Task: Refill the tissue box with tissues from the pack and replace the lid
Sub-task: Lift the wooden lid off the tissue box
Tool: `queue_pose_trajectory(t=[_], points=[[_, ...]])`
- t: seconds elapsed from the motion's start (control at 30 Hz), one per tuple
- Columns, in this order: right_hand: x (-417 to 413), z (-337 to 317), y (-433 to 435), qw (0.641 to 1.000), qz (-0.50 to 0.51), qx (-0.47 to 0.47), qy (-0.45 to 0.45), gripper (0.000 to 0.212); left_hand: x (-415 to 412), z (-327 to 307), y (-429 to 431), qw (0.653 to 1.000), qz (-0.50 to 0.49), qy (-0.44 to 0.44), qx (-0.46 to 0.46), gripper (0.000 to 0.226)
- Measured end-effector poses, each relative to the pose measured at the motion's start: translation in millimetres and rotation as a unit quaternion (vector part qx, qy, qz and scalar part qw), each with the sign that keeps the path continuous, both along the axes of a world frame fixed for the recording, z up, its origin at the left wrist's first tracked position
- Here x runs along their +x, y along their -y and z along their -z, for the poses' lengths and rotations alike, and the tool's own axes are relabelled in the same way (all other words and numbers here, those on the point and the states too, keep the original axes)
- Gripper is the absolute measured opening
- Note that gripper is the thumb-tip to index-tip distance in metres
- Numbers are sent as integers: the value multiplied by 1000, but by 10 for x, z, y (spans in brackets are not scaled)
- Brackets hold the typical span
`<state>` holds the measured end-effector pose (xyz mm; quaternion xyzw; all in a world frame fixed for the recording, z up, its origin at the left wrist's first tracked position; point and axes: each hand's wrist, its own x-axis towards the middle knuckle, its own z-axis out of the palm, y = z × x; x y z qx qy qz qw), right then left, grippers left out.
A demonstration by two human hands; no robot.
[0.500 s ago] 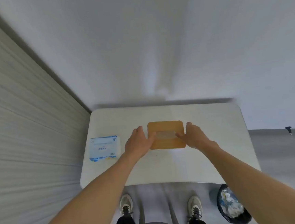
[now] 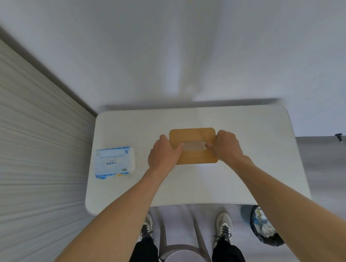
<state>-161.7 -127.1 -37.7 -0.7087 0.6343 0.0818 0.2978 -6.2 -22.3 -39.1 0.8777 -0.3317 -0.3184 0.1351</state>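
A tissue box with a tan wooden lid (image 2: 192, 134) stands in the middle of the white table (image 2: 253, 155). The lid has an oval slot (image 2: 192, 146) at its centre. My left hand (image 2: 162, 154) grips the lid's left edge, thumb reaching to the slot. My right hand (image 2: 225, 146) grips the right edge, thumb at the slot's other end. The box body under the lid is hidden. A white and blue tissue pack (image 2: 114, 162) lies flat on the table to the left, apart from my hands.
A ribbed grey wall (image 2: 23, 154) runs along the table's left side and a white wall stands behind it. A round stool (image 2: 184, 259) sits between my feet. A bin with rubbish (image 2: 264, 227) stands on the floor at the lower right.
Both hands have closed in tighter on the lid's ends, thumbs now at the slot. The view has shifted slightly; the pack has stayed put.
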Motion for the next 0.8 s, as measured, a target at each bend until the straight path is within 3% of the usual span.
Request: queue_pose_trajectory(t=[0.23,0.47,0.8], points=[[71,73,18,999,31,-17,-24,28,-26,128,116,999,-11,36,19,56],[118,68,6,995,2,-61,-81,17,-79,190,201,997,-23,73,32,46],[118,81,-60,989,-34,-86,-114,27,-35,342,159,997,-55,50,17,50]])
